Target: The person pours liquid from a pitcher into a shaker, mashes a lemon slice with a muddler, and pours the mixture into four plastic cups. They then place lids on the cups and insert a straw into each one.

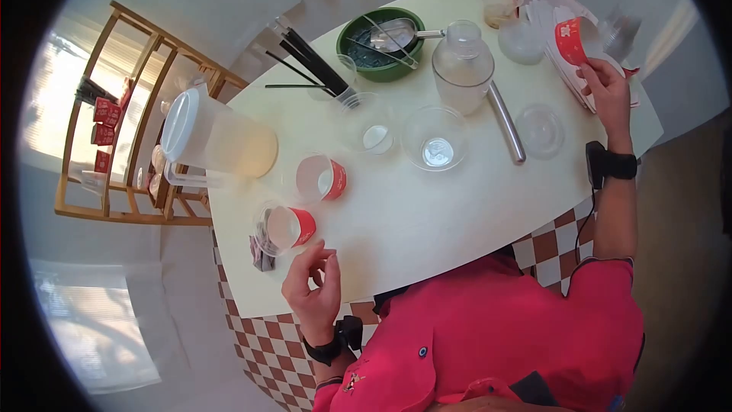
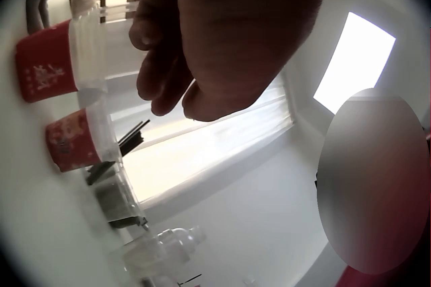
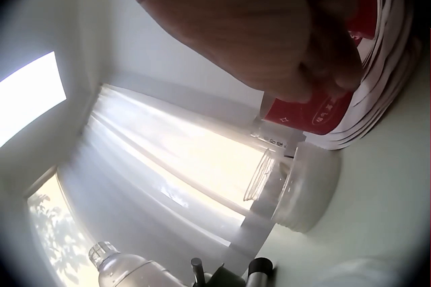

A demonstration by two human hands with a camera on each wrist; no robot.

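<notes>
Red paper sleeve (image 1: 570,42): held up at the table's (image 1: 427,221) far right corner, beside a pile of sleeves (image 3: 394,75). The right hand (image 1: 610,95) holds it, fingers clamped on the paper.

Hazards, as judged: a hard pinch could crease the paper; a loose one could drop it. Its edge, brought low, could snag the pile and drag others off. A wide swing of the forearm could strike the clear lid (image 1: 541,131) or the metal rod (image 1: 506,123). At the other end, the left hand (image 1: 314,290) hangs just beside the nearer red-sleeved cup (image 1: 288,227); a careless knuckle could tip so light a cup. Contact there cannot be confirmed.

Pose: right arm stretched well out to the side, hand raised above the pile. Left arm bent close to the body, hand at the table's near edge, fingers loosely curled and bearing nothing visible.
</notes>
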